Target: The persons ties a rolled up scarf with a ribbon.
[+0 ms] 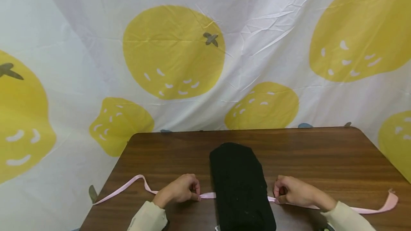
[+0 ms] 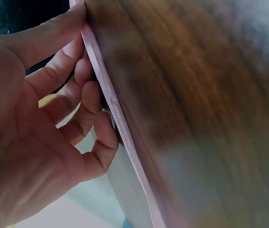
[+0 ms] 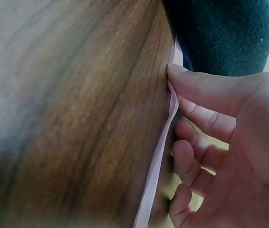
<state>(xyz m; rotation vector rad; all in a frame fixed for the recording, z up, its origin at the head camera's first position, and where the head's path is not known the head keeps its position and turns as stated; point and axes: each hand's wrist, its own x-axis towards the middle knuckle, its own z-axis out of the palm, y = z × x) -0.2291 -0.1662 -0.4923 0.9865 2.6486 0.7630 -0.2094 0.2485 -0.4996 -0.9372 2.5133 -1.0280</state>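
Note:
A long pink ribbon (image 1: 208,195) runs crosswise beneath a dark, folded cloth bundle (image 1: 240,188) on the table. Left of the bundle, my left hand (image 1: 182,189) pinches the ribbon between thumb and forefinger, close to the tabletop. On the other side my right hand (image 1: 295,191) pinches it the same way, a short distance from the bundle's edge. In the left wrist view the ribbon (image 2: 113,99) trails back past the curled fingers. The right wrist view shows the ribbon (image 3: 156,166) slightly twisted below the thumb. The stretch under the bundle is hidden.
The brown wood-grain table (image 1: 173,152) has rounded far corners. Behind it hangs a white curtain (image 1: 96,27) printed with yellow fruit. One ribbon end reaches the table's left edge; the other curls up at the right.

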